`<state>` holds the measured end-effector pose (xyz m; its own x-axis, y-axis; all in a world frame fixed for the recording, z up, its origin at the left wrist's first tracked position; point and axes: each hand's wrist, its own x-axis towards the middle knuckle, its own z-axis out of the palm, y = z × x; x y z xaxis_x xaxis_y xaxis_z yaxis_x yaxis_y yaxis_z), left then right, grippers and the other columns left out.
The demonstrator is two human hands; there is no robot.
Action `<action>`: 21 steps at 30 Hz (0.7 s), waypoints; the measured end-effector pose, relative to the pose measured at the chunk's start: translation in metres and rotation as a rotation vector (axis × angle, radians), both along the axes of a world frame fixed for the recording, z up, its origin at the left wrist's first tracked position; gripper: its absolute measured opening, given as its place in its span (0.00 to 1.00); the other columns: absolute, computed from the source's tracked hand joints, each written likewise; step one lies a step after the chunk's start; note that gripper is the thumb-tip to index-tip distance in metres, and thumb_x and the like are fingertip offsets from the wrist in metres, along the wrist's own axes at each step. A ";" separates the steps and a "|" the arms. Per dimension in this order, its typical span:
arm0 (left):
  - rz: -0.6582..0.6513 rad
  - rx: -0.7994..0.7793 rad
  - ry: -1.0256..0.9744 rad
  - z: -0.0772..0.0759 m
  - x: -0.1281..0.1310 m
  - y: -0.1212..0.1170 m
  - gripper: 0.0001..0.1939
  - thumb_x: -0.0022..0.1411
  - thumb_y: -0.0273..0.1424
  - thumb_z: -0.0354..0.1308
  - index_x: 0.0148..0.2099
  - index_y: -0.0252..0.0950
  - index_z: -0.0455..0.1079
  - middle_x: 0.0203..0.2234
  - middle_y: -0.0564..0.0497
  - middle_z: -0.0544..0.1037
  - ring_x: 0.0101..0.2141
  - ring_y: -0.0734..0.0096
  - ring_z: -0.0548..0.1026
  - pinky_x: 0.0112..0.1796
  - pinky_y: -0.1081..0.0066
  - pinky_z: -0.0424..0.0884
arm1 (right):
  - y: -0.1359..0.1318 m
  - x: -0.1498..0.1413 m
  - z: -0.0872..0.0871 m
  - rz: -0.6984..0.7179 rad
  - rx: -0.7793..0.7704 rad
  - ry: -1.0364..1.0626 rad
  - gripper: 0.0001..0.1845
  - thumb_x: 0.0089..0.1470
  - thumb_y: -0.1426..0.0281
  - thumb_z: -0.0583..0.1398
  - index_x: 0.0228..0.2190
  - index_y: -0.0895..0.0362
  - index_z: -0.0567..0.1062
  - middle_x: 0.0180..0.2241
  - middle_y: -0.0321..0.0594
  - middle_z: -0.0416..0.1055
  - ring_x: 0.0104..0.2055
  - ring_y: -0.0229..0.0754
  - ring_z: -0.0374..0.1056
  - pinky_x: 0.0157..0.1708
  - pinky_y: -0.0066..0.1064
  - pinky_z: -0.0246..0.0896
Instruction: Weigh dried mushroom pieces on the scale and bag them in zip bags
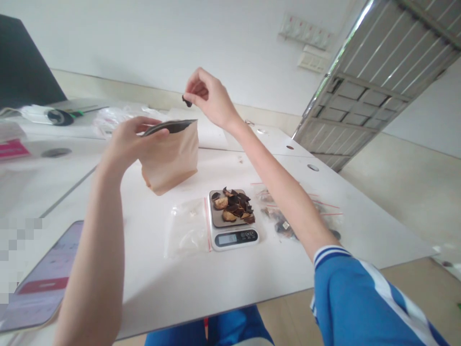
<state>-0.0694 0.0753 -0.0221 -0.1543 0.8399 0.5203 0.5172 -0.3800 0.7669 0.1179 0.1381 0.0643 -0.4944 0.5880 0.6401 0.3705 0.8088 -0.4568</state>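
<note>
My left hand (139, 139) grips the top edge of a brown kraft paper bag (171, 156), whose mouth gapes upward and shows a dark inside. Above and just right of that mouth, my right hand (209, 96) pinches a small dark dried piece (186, 101) between thumb and fingertips. Dark and tan dried slices (234, 205) lie heaped on the plate of a small white digital scale (236, 239). Its display is lit, but the figures are too small to read. Beside the scale on the left lies a clear zip bag (187, 230) with a red seal line.
Several filled clear zip bags (284, 226) lie right of the scale, partly under my right forearm. A phone (43, 278) with a lit screen rests at the left front. Crumpled clear plastic (115, 117) and a dark monitor (27, 62) are at the back left.
</note>
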 end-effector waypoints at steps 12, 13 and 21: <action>-0.149 0.009 0.032 0.011 -0.001 -0.016 0.22 0.53 0.39 0.64 0.47 0.30 0.75 0.40 0.46 0.80 0.41 0.64 0.74 0.49 0.55 0.66 | -0.024 -0.001 -0.032 0.062 0.015 -0.241 0.01 0.55 0.77 0.59 0.32 0.63 0.70 0.30 0.26 0.71 0.33 0.25 0.64 0.36 0.20 0.58; -0.148 0.016 0.037 0.011 -0.001 -0.017 0.22 0.54 0.39 0.64 0.48 0.30 0.75 0.40 0.46 0.80 0.42 0.63 0.74 0.50 0.54 0.66 | -0.024 -0.001 -0.031 0.063 0.017 -0.253 0.01 0.54 0.76 0.60 0.31 0.63 0.71 0.30 0.26 0.71 0.33 0.25 0.64 0.36 0.20 0.59; -0.097 0.062 0.095 0.012 0.002 -0.015 0.23 0.54 0.37 0.64 0.49 0.28 0.74 0.41 0.45 0.79 0.44 0.62 0.75 0.51 0.56 0.66 | -0.014 -0.005 -0.026 0.011 0.106 -0.476 0.07 0.58 0.75 0.57 0.34 0.64 0.76 0.34 0.29 0.73 0.38 0.29 0.64 0.43 0.26 0.58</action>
<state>-0.0674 0.0603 -0.0105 -0.0222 0.8146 0.5796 0.5448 -0.4763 0.6902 0.1128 0.1240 0.0386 -0.7529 0.5247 0.3973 0.5093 0.8468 -0.1532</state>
